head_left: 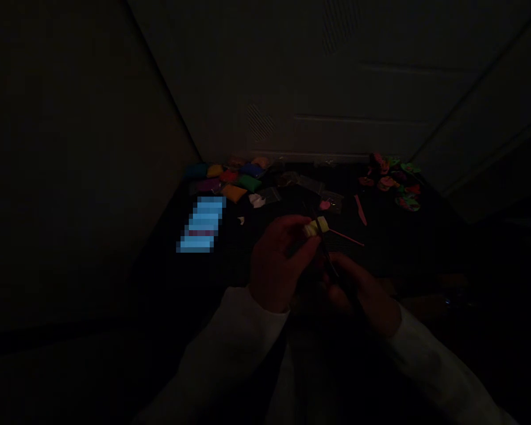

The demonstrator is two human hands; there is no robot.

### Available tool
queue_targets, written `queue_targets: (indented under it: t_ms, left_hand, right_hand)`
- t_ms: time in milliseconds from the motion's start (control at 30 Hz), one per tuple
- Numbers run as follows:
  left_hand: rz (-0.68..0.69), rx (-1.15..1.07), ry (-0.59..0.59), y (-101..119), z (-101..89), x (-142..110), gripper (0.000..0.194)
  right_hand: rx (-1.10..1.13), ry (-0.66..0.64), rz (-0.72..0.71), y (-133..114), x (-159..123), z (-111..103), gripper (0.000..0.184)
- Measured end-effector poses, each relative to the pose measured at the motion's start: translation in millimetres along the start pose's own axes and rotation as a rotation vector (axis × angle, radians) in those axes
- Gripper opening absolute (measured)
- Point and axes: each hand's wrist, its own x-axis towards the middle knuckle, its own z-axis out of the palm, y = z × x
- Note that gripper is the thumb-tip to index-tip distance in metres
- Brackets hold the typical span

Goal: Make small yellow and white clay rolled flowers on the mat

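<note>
In dim light, my left hand [277, 260] pinches a small pale yellow piece [310, 229], apparently modelling clay, between thumb and fingers. My right hand [358, 283] is closed around dark scissors [326, 249], whose narrow blades point up and away and cross in front of the yellow piece. Whether the blades touch it I cannot tell. A thin pink stick [346, 237] lies just beyond, its near end beside the yellow piece. Further right rests a pink plastic knife [360, 211]. Shadow hides part of the right fingers.
A lit phone screen [202, 225] lies on the dark table at left. Behind it sit several coloured clay packets [250, 182]. A white lump [257, 200], clear bags [310, 184] and a pink lump [324, 205] lie mid-table. Colourful shaped pieces [386, 183] are piled at back right.
</note>
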Motion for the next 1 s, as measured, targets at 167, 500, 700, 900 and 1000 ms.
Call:
queue_targets:
  t_ms: [167, 500, 700, 900, 1000]
  left_hand:
    - [-0.027, 0.0, -0.009, -5.2, -1.3, 3.7, 0.027]
    - [-0.051, -0.06, -0.026, -12.5, -0.1, 12.2, 0.023]
    - [-0.058, -0.064, -0.035, -22.7, -2.1, 17.6, 0.025]
    - [-0.061, -0.072, -0.048, -39.2, -4.0, 24.7, 0.027]
    - [-0.078, -0.085, -0.041, -46.3, -4.4, 27.9, 0.028]
  right_hand:
    - [0.026, 0.001, 0.018, -1.4, 1.9, 2.2, 0.034]
    - [0.02, 0.046, 0.043, 5.8, 6.3, 5.4, 0.029]
    - [0.021, 0.081, 0.11, 10.0, 9.6, 8.3, 0.028]
    - [-0.106, 0.128, 0.139, 11.3, 14.1, 11.1, 0.029]
    - [-0.114, 0.143, 0.177, 13.2, 15.7, 11.7, 0.031]
